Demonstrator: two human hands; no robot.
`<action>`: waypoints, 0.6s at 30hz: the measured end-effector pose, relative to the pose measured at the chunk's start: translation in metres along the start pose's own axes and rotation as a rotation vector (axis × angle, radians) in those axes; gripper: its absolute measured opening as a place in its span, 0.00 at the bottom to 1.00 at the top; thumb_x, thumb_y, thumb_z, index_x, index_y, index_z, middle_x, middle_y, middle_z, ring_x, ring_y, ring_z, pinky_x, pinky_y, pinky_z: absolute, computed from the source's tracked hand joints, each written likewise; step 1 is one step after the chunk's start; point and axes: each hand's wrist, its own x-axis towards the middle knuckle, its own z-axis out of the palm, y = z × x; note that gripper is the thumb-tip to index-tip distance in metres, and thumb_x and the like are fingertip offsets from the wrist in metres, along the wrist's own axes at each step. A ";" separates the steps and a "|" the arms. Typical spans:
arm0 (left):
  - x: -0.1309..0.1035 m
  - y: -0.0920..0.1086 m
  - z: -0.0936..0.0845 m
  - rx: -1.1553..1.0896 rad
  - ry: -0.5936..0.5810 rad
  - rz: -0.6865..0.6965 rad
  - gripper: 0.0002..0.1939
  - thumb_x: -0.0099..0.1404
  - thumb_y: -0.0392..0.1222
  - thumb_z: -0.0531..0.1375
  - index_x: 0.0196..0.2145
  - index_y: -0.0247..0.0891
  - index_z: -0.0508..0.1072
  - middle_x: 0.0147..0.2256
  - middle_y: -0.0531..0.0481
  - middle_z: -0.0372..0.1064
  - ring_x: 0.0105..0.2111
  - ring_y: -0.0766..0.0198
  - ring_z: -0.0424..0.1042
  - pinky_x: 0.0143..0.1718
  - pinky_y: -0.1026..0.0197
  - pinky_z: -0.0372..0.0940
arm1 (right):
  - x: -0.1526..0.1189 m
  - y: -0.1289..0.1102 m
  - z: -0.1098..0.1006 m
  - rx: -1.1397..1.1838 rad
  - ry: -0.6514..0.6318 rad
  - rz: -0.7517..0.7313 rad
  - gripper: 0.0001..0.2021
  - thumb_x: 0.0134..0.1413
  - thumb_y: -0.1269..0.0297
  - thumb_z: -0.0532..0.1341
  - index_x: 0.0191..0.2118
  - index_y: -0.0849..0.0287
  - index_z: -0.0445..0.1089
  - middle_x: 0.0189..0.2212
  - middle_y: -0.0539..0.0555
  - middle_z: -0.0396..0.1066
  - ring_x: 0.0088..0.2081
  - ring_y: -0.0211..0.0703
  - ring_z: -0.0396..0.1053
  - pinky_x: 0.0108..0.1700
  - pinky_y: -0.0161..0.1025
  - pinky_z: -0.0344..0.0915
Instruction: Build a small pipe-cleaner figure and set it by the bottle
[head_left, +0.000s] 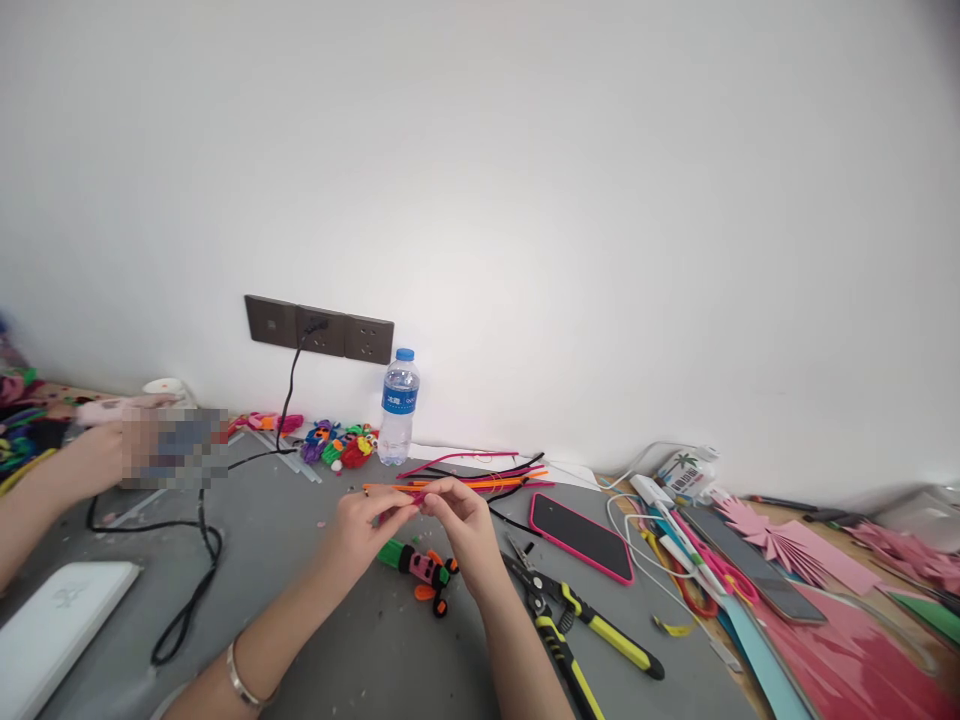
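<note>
My left hand (pixel 365 522) and my right hand (pixel 466 522) meet over the grey table, fingertips pinched together. Between them is a small magenta fuzzy piece that looks like pipe cleaner (pixel 418 498), mostly covered by my fingers. Just below my hands lies a pipe-cleaner figure (pixel 421 566) in green, pink, black and orange. Loose pipe cleaners (pixel 517 482) in magenta, orange and black are spread behind my hands. Yellow-and-black pliers (pixel 562 610) rest with handles apart, right of my right forearm.
A water bottle (pixel 399 410) stands by the wall, beside small colourful fuzzy figures (pixel 341 445). A phone (pixel 582 537) lies at right, near white cables and pink paper (pixel 825 555). Left are a black cord (pixel 214 560), a white box (pixel 64 625) and another person's hand (pixel 105 455).
</note>
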 end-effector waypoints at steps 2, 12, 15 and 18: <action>0.000 -0.002 0.001 0.004 0.009 0.012 0.09 0.65 0.41 0.58 0.30 0.40 0.77 0.27 0.53 0.77 0.26 0.65 0.74 0.30 0.66 0.66 | -0.001 -0.002 0.000 -0.027 -0.014 0.016 0.10 0.50 0.55 0.66 0.30 0.58 0.72 0.27 0.51 0.70 0.31 0.41 0.67 0.38 0.38 0.64; -0.001 -0.003 0.002 -0.003 -0.056 -0.006 0.07 0.64 0.38 0.57 0.29 0.40 0.75 0.27 0.53 0.75 0.26 0.66 0.71 0.29 0.66 0.64 | -0.002 -0.004 0.002 0.001 -0.071 0.024 0.10 0.50 0.57 0.66 0.29 0.57 0.70 0.25 0.49 0.67 0.29 0.39 0.62 0.35 0.36 0.61; 0.000 -0.001 0.001 -0.004 -0.105 -0.057 0.08 0.64 0.39 0.56 0.30 0.39 0.74 0.25 0.53 0.74 0.24 0.67 0.69 0.27 0.67 0.62 | -0.002 -0.004 0.001 -0.009 -0.078 0.023 0.10 0.51 0.57 0.65 0.29 0.58 0.70 0.25 0.48 0.66 0.29 0.38 0.62 0.35 0.36 0.60; 0.002 0.002 0.000 -0.012 -0.159 -0.086 0.10 0.66 0.41 0.54 0.30 0.39 0.73 0.24 0.54 0.71 0.24 0.67 0.68 0.26 0.67 0.60 | -0.002 -0.004 0.001 -0.018 -0.092 0.025 0.10 0.51 0.56 0.65 0.29 0.58 0.70 0.26 0.48 0.65 0.29 0.38 0.61 0.35 0.35 0.60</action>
